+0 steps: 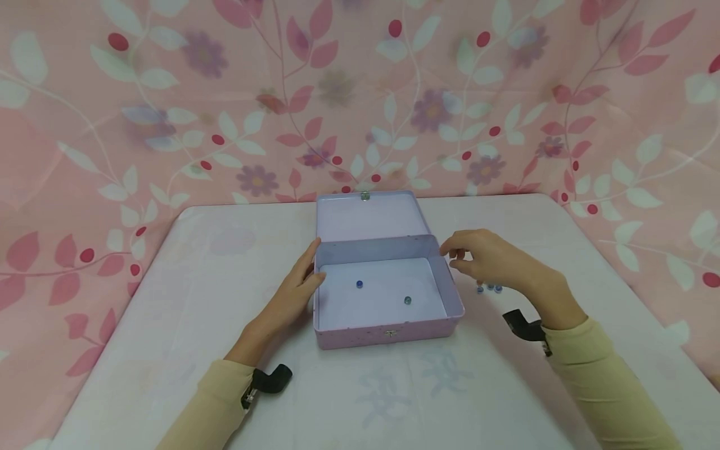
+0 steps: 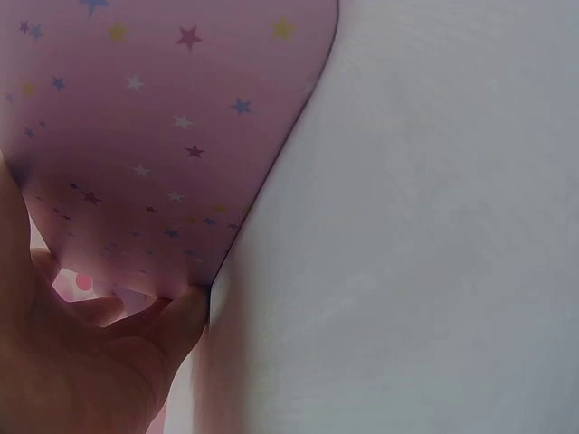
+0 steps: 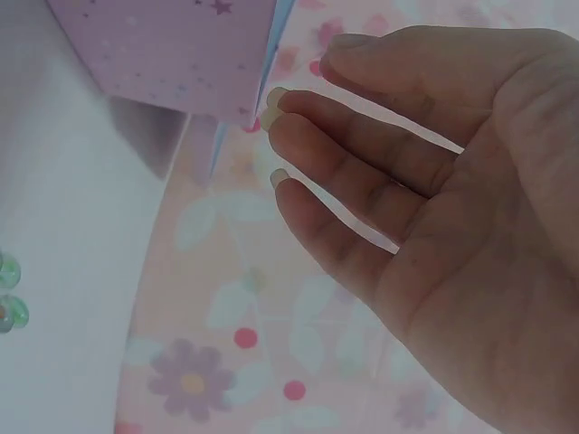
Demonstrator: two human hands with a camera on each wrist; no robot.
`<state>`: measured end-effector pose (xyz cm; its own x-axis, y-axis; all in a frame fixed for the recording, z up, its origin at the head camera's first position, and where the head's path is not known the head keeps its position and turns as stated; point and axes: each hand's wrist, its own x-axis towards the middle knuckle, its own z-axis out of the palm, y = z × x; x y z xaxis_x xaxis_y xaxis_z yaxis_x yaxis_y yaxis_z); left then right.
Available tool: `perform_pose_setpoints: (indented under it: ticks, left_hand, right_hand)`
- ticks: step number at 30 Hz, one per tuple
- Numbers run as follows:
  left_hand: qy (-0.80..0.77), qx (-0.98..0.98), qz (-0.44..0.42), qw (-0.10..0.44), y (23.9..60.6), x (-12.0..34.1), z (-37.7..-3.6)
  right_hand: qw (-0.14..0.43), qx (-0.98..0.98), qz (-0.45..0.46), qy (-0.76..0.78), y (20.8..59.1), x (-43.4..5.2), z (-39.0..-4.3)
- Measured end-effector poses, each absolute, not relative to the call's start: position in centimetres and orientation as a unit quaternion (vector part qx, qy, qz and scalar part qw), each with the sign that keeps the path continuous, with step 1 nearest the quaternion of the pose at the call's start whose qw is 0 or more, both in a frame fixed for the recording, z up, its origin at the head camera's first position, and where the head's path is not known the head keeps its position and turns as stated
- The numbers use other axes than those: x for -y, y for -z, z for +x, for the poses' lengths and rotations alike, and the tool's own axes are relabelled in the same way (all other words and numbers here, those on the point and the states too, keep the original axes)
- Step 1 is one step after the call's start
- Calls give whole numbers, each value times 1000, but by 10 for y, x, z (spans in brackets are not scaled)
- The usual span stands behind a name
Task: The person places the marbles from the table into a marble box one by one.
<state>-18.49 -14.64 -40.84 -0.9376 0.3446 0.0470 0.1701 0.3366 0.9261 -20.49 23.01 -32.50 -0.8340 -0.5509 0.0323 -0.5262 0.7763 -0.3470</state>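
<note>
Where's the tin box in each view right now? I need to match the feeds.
Head: the box sits open at table centre, between both hands.
Left wrist: its starred pink wall fills the upper left, with the left hand against it.
Right wrist: one corner shows at top left.
Shared landmark: the box's starred pink wall.

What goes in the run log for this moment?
left hand: steadies open pink metal box | right hand: open, empty, beside box | two glass marbles inside | three on table

Left hand (image 1: 292, 290) flat, fingers straight — right hand (image 1: 486, 256) raised, fingers loose.
</note>
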Motion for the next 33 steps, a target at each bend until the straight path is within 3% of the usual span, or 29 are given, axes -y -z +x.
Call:
perform_pose_setpoints:
  ticks: [12, 33]
  left_hand:
    - [-557, -811, 161, 79, 402, 145, -181]
    - [-555, -813, 157, 78, 400, 145, -181]
  right_hand:
    - [14, -951, -255, 171, 330, -259, -208]
    - [65, -971, -178, 143, 358, -298, -213]
